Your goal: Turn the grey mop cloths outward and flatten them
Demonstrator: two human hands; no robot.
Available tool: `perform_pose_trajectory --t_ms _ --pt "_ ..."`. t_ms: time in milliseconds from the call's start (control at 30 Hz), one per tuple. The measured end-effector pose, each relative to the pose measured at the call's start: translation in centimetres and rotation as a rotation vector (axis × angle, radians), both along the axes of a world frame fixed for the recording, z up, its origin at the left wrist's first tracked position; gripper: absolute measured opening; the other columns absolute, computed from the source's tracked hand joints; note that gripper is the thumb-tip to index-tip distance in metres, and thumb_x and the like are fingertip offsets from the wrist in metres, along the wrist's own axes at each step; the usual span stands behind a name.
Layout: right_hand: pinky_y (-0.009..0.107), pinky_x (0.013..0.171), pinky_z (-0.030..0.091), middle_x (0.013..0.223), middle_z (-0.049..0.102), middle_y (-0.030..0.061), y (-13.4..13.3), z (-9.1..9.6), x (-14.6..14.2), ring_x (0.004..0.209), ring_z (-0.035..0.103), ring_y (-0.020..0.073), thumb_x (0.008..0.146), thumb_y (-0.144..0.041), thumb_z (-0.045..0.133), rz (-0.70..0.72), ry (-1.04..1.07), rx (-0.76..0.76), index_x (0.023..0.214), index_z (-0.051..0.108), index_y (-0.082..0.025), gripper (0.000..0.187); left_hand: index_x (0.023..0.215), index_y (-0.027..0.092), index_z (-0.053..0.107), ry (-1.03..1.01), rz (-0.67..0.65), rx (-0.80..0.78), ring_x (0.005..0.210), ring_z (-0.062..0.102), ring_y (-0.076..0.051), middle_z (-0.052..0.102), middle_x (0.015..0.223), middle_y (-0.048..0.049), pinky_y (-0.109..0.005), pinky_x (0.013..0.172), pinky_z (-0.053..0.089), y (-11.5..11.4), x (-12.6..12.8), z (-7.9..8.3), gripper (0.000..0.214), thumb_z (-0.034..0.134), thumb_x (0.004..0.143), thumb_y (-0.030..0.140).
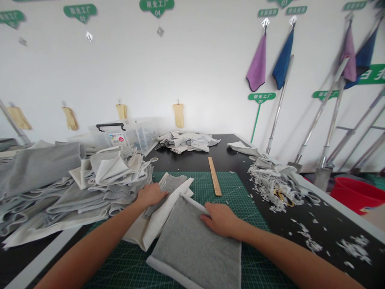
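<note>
While left hand [152, 195] grips folded cloth [164, 214], right hand [221, 218] pinching gray panel [198, 245] by edge, bare mat [233, 194] beside ruler [214, 176]

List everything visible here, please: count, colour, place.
Tabletop: one, black, foreground
Gridded mat: one, green, tabletop
Rectangular fabric: one, grey, on mat
Folded cloth: unclear count, grey-white, mat
Wooden ruler: one, tan, mat's far edge
Fabric piles: several, grey-white, tabletop
Shredded scraps: uncountable, white, right
Ringed object: one, gold, among scraps
Plastic box: one, clear, by wall
Rubber gloves: four, yellow, wall
Hanging cloths: four, purple and blue, wall
Signs: many, green, wall
Metal poles: several, silver, right
Round bucket: one, red, right
Left fingers: several, bare, on folded cloth
Right fingers: several, bare, on rectangular fabric
</note>
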State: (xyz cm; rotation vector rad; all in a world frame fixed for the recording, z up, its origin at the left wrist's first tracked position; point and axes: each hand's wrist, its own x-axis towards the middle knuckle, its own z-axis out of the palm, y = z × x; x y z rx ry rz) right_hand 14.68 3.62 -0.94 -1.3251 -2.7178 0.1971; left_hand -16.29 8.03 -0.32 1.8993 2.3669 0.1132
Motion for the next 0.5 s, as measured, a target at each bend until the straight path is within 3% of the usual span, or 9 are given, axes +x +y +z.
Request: perform_pose_trajectory --t_ms 167,333,500 --pt "0.032 0.066 0.04 0.093 0.065 0.0109 -0.1 0.2 0.0 0.084 0.062 0.0267 0.089 -0.044 0.04 -0.01 -0.013 -0.02 0.094 0.054 -0.016 0.032 0.097 0.006 0.064 -0.125 0.048 -0.023 0.088 0.064 -0.033 0.066 0.098 -0.0215 -0.031 0.063 0.045 1.0 -0.4 0.4 0.051 0.064 0.064 0.046" --pt "0.032 0.068 0.04 0.094 0.065 0.0111 -0.2 0.5 0.1 0.085 0.062 0.0263 0.089 -0.043 0.04 -0.003 -0.013 -0.031 0.095 0.054 -0.016 0.031 0.087 0.009 0.065 -0.266 0.025 -0.045 0.078 0.066 -0.024 0.068 0.088 -0.0143 -0.024 0.054 0.042 0.2 -0.3 0.6 0.033 0.061 0.068 0.036" --pt "0.032 0.069 0.04 0.095 0.065 0.0114 -0.3 0.6 0.1 0.086 0.062 0.0266 0.089 -0.044 0.04 -0.008 -0.02 -0.035 0.095 0.054 -0.016 0.032 0.097 0.01 0.065 -0.308 0.009 0.005 0.081 0.066 -0.024 0.068 0.093 -0.0141 -0.025 0.059 0.045 -0.8 0.2 1.1 0.043 0.054 0.075 0.045"
